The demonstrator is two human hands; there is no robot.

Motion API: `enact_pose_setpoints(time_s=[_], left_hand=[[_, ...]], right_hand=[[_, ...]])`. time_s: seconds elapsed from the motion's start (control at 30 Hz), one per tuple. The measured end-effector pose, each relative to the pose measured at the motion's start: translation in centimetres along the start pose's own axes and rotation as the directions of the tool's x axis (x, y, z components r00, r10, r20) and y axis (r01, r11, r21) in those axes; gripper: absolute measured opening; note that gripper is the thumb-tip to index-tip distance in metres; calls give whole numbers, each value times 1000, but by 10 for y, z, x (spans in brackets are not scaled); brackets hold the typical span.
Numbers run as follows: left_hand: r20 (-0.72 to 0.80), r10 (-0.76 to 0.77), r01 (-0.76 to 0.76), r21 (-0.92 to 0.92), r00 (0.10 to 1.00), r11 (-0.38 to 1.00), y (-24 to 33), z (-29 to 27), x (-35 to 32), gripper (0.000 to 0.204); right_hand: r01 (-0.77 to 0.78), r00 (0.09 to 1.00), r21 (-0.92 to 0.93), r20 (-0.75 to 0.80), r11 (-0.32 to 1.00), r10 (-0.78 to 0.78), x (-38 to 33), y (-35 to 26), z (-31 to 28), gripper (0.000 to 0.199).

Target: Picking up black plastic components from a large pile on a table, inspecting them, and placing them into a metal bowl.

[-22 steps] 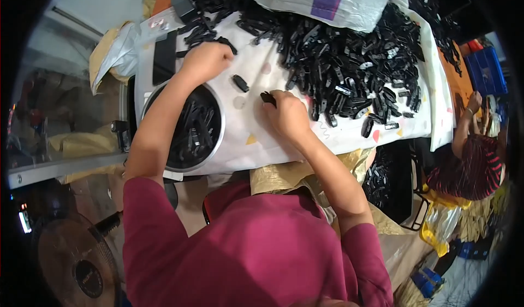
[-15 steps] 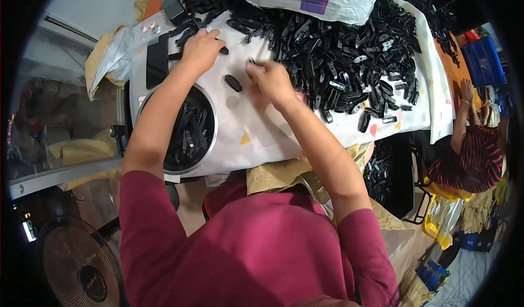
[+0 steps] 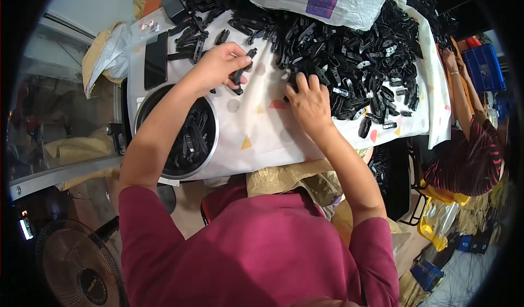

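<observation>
Right now my left hand [image 3: 215,66] is pinching a small black plastic clip [image 3: 240,73] just above the middle of the frame, over the white spotted cloth [image 3: 256,137] covering the table. My right hand [image 3: 309,102] lies spread at the edge of the heap of black plastic clips [image 3: 349,61]. At centre left, a round metal bowl [image 3: 210,143] holds more clips.

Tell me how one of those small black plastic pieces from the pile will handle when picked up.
The black piece in the left hand looks rigid and probably light, since fingertips alone hold it. Its flat, elongated shape suggests it would slide, not roll, on the cloth.
</observation>
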State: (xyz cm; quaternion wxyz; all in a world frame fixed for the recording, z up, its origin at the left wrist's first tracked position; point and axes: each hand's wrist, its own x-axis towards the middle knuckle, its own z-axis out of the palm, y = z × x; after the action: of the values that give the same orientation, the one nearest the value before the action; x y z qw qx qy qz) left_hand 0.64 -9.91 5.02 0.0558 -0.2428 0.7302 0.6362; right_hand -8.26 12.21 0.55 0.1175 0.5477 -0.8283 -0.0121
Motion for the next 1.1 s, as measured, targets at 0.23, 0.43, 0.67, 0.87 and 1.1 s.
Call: enact_pose_setpoints(time_s=[0.23,0.43,0.67,0.87,1.1], left_hand=[[65,-63,73,-164,996,984,10,12,-21,19],[124,-77,111,-295,989,949,12,21,-33,22],[204,-7,72,-313,979,947,25,41,-47,25],[159,159,-135,-149,974,979,41,60,-63,24],[103,737,-688,463,668,559,41,66,-76,36]], right_hand=[[168,986,165,-3,972,-170,-5,12,0,19],[-301,901,917,363,-263,236,-15,-4,-27,25],[-168,928,873,297,-458,226,-23,-4,-56,35],[110,937,940,10,-323,349,-28,-9,-59,25],[295,865,954,-290,51,411,-36,-16,-56,22]])
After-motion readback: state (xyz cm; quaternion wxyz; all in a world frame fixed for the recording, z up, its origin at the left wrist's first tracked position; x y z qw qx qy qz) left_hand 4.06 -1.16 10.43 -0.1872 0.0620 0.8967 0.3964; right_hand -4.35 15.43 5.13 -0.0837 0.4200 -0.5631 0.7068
